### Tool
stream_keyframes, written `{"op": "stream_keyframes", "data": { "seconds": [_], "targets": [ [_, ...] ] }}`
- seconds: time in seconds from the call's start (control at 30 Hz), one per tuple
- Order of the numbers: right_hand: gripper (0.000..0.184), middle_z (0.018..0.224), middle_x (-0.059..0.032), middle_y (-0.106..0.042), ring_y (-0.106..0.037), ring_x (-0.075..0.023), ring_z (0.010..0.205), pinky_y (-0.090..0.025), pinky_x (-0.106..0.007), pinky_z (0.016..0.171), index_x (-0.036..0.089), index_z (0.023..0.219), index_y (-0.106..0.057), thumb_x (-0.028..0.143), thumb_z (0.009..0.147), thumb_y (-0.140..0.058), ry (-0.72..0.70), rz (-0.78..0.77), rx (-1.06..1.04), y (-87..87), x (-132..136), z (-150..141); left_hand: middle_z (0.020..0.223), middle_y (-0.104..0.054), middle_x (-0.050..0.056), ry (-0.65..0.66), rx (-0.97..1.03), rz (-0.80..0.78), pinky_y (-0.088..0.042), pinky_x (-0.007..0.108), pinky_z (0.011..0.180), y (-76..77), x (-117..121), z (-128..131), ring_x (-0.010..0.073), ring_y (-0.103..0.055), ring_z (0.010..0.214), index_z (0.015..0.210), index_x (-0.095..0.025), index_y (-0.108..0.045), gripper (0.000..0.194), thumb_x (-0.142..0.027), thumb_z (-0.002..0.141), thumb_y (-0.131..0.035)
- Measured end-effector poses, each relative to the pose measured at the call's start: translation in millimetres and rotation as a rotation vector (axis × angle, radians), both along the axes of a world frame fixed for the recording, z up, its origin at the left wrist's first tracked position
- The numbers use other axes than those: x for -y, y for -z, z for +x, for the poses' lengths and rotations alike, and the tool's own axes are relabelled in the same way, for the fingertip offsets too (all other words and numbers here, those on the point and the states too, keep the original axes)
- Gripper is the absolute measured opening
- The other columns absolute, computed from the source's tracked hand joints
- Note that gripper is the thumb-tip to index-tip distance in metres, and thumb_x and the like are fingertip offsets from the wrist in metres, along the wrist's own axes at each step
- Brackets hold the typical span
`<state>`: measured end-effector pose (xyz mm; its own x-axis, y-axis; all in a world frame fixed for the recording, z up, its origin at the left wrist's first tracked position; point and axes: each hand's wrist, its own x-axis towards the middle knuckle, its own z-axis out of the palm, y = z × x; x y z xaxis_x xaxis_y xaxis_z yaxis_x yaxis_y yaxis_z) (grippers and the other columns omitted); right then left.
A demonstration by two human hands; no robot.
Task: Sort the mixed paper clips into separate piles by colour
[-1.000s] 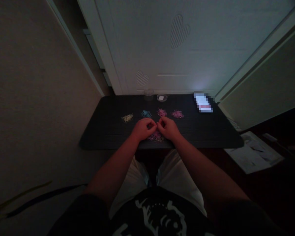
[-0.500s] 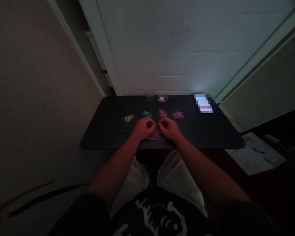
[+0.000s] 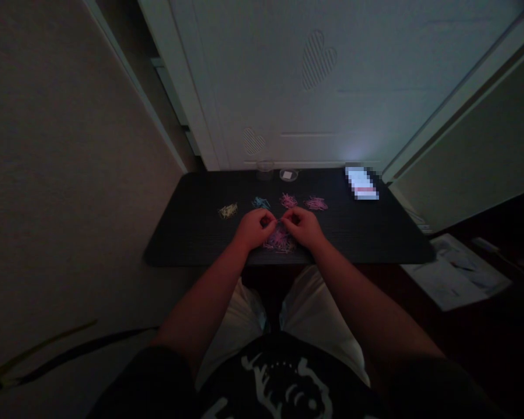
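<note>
A mixed pile (image 3: 280, 240) lies nearest

The mixed pile is a loose, low tangle of thin sticks (image 3: 281, 247), largely purple and pink with some paler ones, spread on the counter (image 3: 367, 233) close to its near edge. It sits between the left hand (image 3: 254, 227) and the right hand (image 3: 304, 227). Farther back, in a rough row and apart from one another, lie the yellow pile (image 3: 227, 210) at far left, the blue pile (image 3: 261, 202) just beyond the left hand, the pink pile (image 3: 289, 201), and the second pink pile (image 3: 317, 202), rightmost. Their sticks cross at many angles. Anything between the fingertips is too small to tell.
</note>
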<state>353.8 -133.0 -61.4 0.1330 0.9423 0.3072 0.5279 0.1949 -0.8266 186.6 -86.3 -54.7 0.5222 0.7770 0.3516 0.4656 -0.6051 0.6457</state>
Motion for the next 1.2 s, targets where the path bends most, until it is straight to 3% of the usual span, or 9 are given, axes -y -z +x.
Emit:
{"op": "stream_keyframes", "data": {
  "seconds": [0.33,0.73,1.2],
  "targets": [
    [0.013,0.064,-0.0007,-0.061,-0.050,-0.0120,0.057,-0.039,-0.025,0.055,0.017,0.073,-0.063,0.028,0.074,-0.058,-0.086,-0.016,-0.040,0.1,-0.2,4.2,0.073,-0.063,0.001,-0.002,-0.003,-0.001,-0.042,0.026,0.065,0.2,0.3,0.2,0.0138,-0.056,0.070,0.075,-0.017,-0.062,0.011,-0.025,0.078,-0.055],
    [0.003,0.060,0.0016,-0.054,-0.046,-0.0100,0.054,-0.036,-0.022,0.051,0.017,0.067,-0.057,0.018,0.065,-0.055,-0.116,-0.025,0.031,-1.5,1.6,1.5,0.073,-0.064,0.002,0.005,-0.014,-0.003,-0.043,0.027,0.066,-0.8,0.2,0.1,0.0144,-0.056,0.071,0.074,-0.017,-0.062,0.010,-0.024,0.077,-0.056],
    [0.007,0.065,-0.0003,-0.056,-0.048,-0.0124,0.058,-0.037,-0.025,0.056,0.018,0.069,-0.057,0.016,0.067,-0.051,-0.019,0.033,0.082,-0.1,0.0,0.8,0.074,-0.064,0.002,0.010,-0.015,-0.005,-0.044,0.027,0.066,-0.6,0.1,0.6,0.0145,-0.057,0.072,0.073,-0.017,-0.062,0.011,-0.025,0.077,-0.056]
  ]
}}
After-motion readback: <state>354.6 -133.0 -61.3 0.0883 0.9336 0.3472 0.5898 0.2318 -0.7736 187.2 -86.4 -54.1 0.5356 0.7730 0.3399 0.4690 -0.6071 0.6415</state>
